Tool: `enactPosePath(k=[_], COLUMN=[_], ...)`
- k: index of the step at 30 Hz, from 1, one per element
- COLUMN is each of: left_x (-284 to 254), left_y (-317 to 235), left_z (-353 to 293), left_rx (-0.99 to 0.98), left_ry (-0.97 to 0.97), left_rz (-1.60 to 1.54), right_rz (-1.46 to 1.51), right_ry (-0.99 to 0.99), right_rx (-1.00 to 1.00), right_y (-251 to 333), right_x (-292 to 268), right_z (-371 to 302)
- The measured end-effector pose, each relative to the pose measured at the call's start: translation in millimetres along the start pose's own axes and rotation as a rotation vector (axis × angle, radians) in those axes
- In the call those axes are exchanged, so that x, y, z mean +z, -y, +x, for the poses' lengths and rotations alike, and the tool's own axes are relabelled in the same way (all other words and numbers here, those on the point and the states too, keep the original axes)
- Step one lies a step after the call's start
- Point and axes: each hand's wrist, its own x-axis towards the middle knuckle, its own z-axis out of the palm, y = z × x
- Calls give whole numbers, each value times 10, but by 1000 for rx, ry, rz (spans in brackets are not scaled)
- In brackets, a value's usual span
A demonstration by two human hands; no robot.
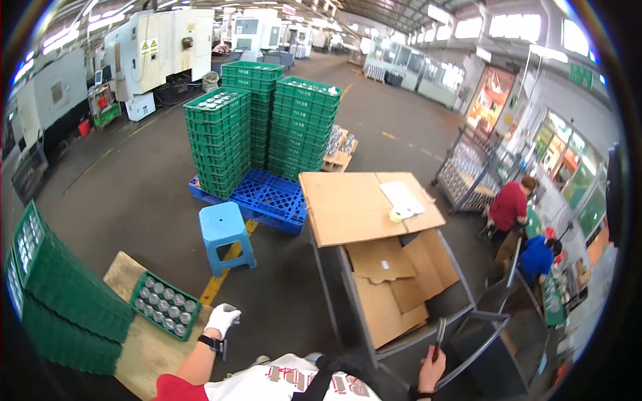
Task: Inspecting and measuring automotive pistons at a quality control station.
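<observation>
Two hands: left hand half-open, right hand clasping a slim metallic object.

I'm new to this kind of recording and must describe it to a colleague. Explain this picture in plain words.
There is no robot here, just a person's own two hands. The picture comes from a wide fisheye camera worn on the head, so straight edges bend near the rim. The white-gloved left hand is beside a green crate of round metal parts, set on a wooden board; I can make out nothing in its grip. The ungloved right hand holds a slim, partly metallic object, too small to identify. Between them, farther off, stands a blue stool.
</observation>
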Motion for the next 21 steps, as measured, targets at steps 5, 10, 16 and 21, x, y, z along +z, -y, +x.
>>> enactPosePath(k=[5, 10, 16, 21], left_x=[-87, -42, -245, -173], left_y=[-382, -815, -1341, -2120], left_z=[569, 1211, 2089, 2627], left_rx=[39, 36, -49, 104], left_ry=[27, 97, -98, -166], left_rz=[-118, -171, -78, -175], right_rz=[-137, -55, 200, 166], right_ry=[289, 510, 740, 855], right_rx=[-227, -174, -67, -51], right_y=[1042, 1407, 1867, 2426], right_x=[1328, 2664, 4178, 4953], right_z=[398, 873, 1677, 2396])
